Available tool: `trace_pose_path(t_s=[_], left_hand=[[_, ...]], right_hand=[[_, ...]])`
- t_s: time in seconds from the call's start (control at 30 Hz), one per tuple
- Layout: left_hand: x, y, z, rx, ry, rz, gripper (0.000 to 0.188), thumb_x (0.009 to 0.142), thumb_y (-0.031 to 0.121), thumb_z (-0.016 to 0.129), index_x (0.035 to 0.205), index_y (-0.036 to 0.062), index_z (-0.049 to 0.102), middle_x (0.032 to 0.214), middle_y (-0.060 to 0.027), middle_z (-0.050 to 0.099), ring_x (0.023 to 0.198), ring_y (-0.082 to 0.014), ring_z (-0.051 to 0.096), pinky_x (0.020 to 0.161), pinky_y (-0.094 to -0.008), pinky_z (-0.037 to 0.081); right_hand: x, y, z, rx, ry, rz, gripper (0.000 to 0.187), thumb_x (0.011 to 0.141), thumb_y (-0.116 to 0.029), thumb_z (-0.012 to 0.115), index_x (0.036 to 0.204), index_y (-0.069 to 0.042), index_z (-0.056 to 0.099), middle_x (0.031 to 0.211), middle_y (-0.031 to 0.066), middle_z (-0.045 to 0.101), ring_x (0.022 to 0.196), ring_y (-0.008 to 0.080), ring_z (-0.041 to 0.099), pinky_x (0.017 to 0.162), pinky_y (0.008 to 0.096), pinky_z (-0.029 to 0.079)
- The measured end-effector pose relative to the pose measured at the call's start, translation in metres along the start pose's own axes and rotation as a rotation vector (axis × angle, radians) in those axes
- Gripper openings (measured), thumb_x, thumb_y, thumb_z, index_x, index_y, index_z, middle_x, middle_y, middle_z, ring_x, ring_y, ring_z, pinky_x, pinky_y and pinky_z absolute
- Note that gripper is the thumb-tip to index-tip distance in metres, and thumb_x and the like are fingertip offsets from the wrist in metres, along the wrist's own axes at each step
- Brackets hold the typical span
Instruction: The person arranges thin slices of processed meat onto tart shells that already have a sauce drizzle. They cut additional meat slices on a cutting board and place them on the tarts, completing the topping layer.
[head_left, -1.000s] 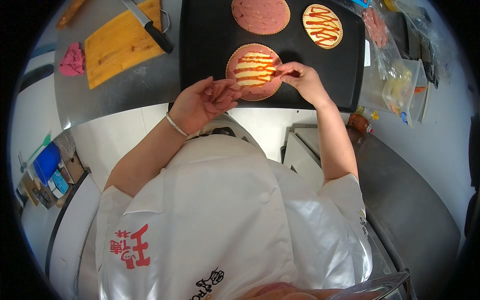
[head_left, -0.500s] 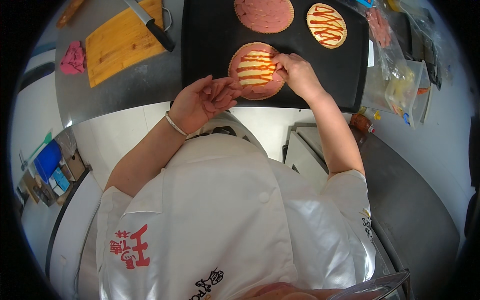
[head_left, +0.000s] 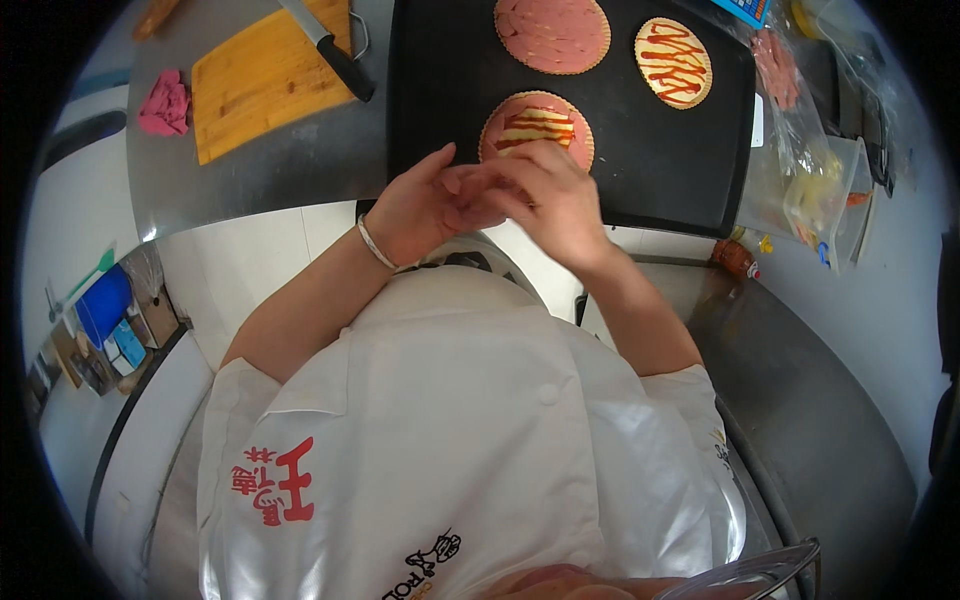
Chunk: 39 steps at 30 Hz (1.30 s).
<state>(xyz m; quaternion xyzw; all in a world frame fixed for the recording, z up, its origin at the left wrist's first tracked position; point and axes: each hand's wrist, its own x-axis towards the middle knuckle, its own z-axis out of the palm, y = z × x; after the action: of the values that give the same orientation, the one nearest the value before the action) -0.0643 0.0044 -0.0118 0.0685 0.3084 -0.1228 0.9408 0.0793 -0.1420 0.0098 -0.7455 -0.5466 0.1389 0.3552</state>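
Note:
My left hand [head_left: 410,215] is cupped palm up at the tray's near edge, with thin pink ham slices [head_left: 462,188] in its palm and fingers. Across it reaches my right hand [head_left: 560,205], its fingers bent over the left fingers; blur and overlap hide what its fingertips hold. Just beyond both hands lies a round dough base [head_left: 540,128] on a black baking tray [head_left: 660,165]. Pink slices ring its edge, and pale filling with red sauce stripes shows in its middle. The right hand hides its near part.
Farther back are a ham-covered round base [head_left: 552,35] and a smaller sauce-striped one [head_left: 673,65]. To the left, a knife [head_left: 335,55] rests on a wooden board [head_left: 260,80] beside a pink cloth [head_left: 165,103]. Plastic bags [head_left: 800,150] and a clear container [head_left: 850,200] sit at right.
My right hand has left the near base's right edge and moved left and nearer, over my left hand. The whole scene has shifted slightly right and down in view.

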Motion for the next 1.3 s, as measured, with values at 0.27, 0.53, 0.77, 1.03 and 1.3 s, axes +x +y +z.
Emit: trace_pose_path(t_s=[0.27,0.53,0.77,1.03,1.3], left_hand=[[0.002,-0.004,-0.003,-0.004,0.042,-0.018,0.041,0.106,0.031,0.036,0.117,-0.0013,0.060,0.107,-0.0102,0.065,0.101,-0.0200,0.061,0.094,-0.0379,0.048],[0.008,-0.005,-0.013,-0.030,-0.044,-0.043,0.031,0.105,0.027,0.043,0.110,0.0042,0.064,0.110,-0.0120,0.067,0.106,-0.0248,0.062,0.099,-0.0414,0.047],[0.000,-0.003,0.005,0.061,0.051,-0.004,0.037,0.104,0.023,0.041,0.122,-0.0038,0.060,0.112,-0.0122,0.067,0.105,-0.0211,0.064,0.100,-0.0370,0.049],[0.001,-0.004,0.008,0.111,0.193,-0.053,0.028,0.098,0.008,0.056,0.123,-0.0023,0.060,0.116,-0.0116,0.068,0.104,-0.0198,0.069,0.087,-0.0306,0.057],[-0.002,-0.002,0.005,0.157,0.165,-0.032,0.027,0.100,0.010,0.056,0.124,-0.0014,0.059,0.111,-0.0108,0.069,0.098,-0.0159,0.069,0.085,-0.0278,0.058]], right_hand=[[-0.008,-0.007,0.024,-0.065,-0.028,-0.046,0.017,0.073,-0.006,0.073,0.089,-0.011,0.069,0.093,0.0020,0.061,0.088,0.0251,0.061,0.072,0.0372,0.052],[-0.011,-0.008,0.020,-0.082,-0.087,-0.012,0.018,0.073,-0.005,0.072,0.089,-0.010,0.067,0.093,0.0028,0.062,0.088,0.0270,0.061,0.073,0.0379,0.052],[-0.016,-0.005,-0.013,0.399,0.107,0.349,0.010,0.084,0.004,0.071,0.088,-0.003,0.066,0.082,0.0052,0.068,0.073,0.0107,0.063,0.065,0.0260,0.051],[-0.025,0.107,-0.008,0.478,0.418,0.797,0.006,0.089,0.000,0.069,0.091,-0.002,0.064,0.079,0.0009,0.065,0.068,0.0063,0.058,0.062,0.0211,0.049],[-0.005,0.083,0.002,0.225,0.250,0.801,0.009,0.085,-0.005,0.074,0.086,-0.003,0.066,0.076,0.0019,0.066,0.066,0.0093,0.061,0.063,0.0260,0.050]])
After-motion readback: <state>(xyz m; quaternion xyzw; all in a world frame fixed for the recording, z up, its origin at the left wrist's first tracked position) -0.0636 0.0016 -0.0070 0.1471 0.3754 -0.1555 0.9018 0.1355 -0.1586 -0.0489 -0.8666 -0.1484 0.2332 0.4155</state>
